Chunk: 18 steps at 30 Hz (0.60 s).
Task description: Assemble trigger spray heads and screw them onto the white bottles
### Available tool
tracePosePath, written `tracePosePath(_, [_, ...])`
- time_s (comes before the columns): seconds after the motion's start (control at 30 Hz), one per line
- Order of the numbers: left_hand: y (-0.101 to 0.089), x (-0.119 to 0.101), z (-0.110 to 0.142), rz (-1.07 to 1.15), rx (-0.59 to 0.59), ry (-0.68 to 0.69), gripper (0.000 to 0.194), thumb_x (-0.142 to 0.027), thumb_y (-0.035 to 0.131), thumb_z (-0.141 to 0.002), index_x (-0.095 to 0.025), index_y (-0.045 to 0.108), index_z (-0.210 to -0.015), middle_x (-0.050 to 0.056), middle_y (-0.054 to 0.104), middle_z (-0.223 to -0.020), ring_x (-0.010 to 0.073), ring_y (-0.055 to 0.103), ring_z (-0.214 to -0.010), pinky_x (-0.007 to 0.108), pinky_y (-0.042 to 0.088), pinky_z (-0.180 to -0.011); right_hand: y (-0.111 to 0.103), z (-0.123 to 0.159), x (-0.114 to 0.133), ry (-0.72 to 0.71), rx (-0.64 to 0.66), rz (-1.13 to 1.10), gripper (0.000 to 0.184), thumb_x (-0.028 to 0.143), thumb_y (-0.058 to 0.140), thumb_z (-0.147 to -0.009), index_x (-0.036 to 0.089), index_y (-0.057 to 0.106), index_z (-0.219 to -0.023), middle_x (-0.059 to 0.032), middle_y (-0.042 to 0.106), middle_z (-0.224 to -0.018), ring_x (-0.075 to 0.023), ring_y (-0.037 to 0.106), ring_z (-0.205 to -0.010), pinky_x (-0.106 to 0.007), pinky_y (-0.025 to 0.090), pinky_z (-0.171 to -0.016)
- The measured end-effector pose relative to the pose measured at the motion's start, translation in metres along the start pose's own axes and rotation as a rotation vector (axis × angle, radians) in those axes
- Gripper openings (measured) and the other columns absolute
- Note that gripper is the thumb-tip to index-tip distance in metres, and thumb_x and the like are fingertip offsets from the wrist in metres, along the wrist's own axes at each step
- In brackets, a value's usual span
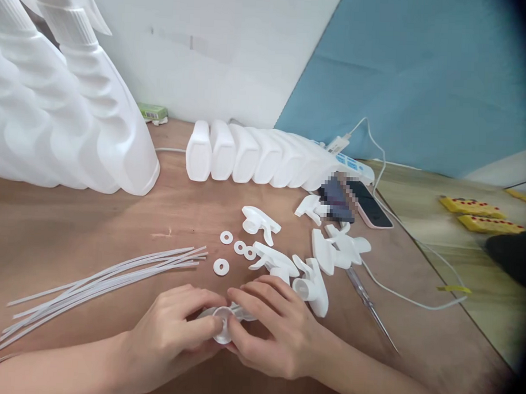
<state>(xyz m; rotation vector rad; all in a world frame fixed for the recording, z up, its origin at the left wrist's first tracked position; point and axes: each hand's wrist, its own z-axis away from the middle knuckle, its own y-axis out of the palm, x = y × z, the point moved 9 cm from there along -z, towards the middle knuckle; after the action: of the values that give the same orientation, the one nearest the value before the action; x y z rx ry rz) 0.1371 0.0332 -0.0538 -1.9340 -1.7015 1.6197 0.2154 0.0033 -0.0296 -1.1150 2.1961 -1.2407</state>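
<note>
Between my two hands is a white spray trigger head (223, 326), its round collar facing me. My left hand (178, 332) closes on its left side, with a finger at the collar's opening. On the other side, the fingers of my right hand (273, 329) wrap round the head and partly hide it. Just beyond lie several flat white washers (221, 267). More trigger heads rest near my right hand, one (262, 223) farther back and another (314, 286) beside my knuckles. A bundle of thin clear tubes (100, 283) lies past my left forearm.
Large white spray bottles (114, 117) stand at the left. A row of white bottles (247, 156) lies at the back, bases toward me. To the right are a phone (370, 205), a power strip (354, 166), a white cable (404, 294) and a screwdriver (373, 310).
</note>
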Motion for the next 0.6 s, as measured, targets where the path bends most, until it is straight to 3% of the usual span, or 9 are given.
tracePosePath(0.23, [0.0, -0.003, 0.003, -0.053, -0.027, 0.042, 0.011, -0.016, 0.05, -0.085, -0.02, 0.059, -0.09, 0.006, 0.067, -0.089, 0.0123, 0.058, -0.066, 0.023, 0.044, -0.058, 0.01, 0.014, -0.007, 0.05, -0.081, -0.222, 0.017, 0.012, 0.051, -0.077, 0.022, 0.062, -0.085, -0.0072, 0.064, -0.088, -0.0152, 0.058, -0.071, -0.031, 0.048, -0.061])
tracePosePath(0.6, [0.002, -0.005, 0.003, -0.03, 0.008, 0.076, 0.011, -0.013, 0.05, -0.084, -0.019, 0.057, -0.087, 0.007, 0.066, -0.09, 0.0131, 0.059, -0.066, 0.023, 0.045, -0.058, 0.013, 0.012, -0.01, 0.057, -0.093, -0.284, 0.017, 0.018, 0.045, -0.084, 0.02, 0.061, -0.085, -0.007, 0.063, -0.088, -0.0156, 0.053, -0.069, -0.031, 0.043, -0.059])
